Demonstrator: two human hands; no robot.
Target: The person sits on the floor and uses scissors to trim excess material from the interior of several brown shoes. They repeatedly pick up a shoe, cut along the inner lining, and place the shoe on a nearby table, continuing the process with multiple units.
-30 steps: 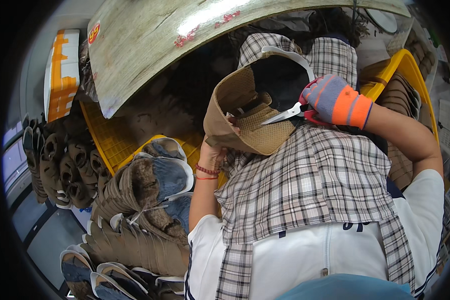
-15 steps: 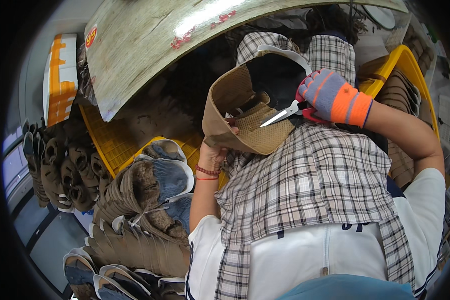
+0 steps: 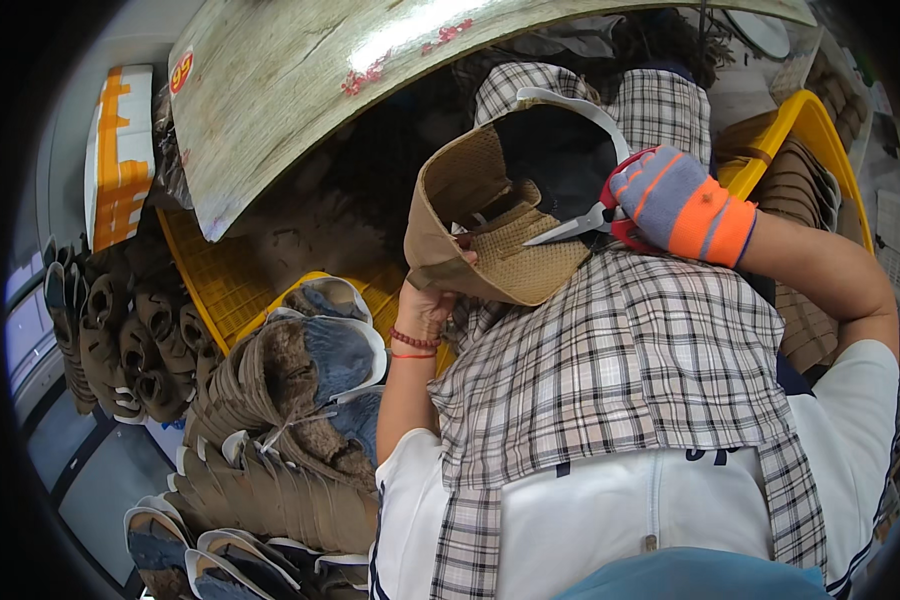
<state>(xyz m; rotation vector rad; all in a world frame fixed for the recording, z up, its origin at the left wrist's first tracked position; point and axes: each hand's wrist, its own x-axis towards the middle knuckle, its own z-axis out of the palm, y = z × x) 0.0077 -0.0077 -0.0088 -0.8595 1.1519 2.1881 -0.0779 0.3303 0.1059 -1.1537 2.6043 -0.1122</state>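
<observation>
My bare left hand [image 3: 430, 300] grips a brown shoe upper [image 3: 453, 225] by its lower left side, fingertips showing inside it. The upper's opening faces up, showing tan mesh-like lining, a dark inner part and a white rim. In my right hand [image 3: 682, 207], which wears a grey and orange glove, are scissors [image 3: 572, 227] with red handles. Their silver blades look together and point left, over the tan lining inside the upper. Whether the tip touches the lining I cannot tell. Beneath the upper, a checked apron [image 3: 570, 370] covers my lap.
Stacked brown shoe uppers [image 3: 270, 400] with white rims and blue-grey lining lie at my left, more below them. A yellow crate [image 3: 195, 270] stands behind these. A worn tabletop [image 3: 280, 110] overhangs ahead. Another yellow crate [image 3: 805, 120] with brown pieces stands at my right.
My right hand has drawn back slightly right and down with the scissors, and their tip has shifted a little right. My left hand and the shoe upper stay nearly still.
</observation>
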